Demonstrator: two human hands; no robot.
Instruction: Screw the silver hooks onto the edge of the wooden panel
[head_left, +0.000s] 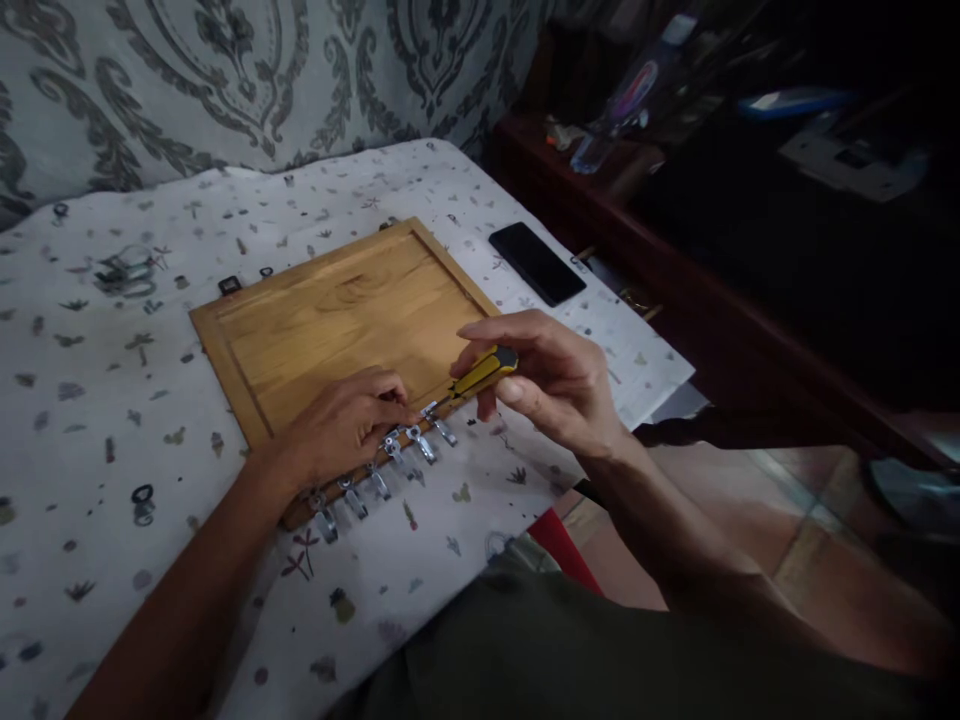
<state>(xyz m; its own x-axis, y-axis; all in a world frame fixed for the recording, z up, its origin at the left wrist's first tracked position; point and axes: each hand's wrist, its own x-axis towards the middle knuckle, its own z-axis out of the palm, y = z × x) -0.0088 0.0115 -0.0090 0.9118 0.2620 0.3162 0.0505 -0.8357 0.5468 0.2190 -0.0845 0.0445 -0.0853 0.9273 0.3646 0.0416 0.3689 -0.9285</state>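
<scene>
A wooden board [352, 300] with a raised frame lies on the patterned cloth. Along its near edge sits a row of several shiny metal hooks [421, 444]. My right hand [551, 375] grips a yellow-and-black screwdriver [484, 372], whose shaft slants down and left to a hook near the right end of the row. Bent over the near edge, my left hand [345, 425] has its fingertips pinched together beside the screwdriver's tip. Whatever lies between those fingertips is too small and hidden to make out.
A black phone [537, 262] lies right of the board on the white tablecloth [97, 420]. Some small metal pieces [127, 272] rest at the left. A clear bottle [630, 95] is on the dark red furniture [600, 220] at the right. Patterned wall [247, 80] closes off the back.
</scene>
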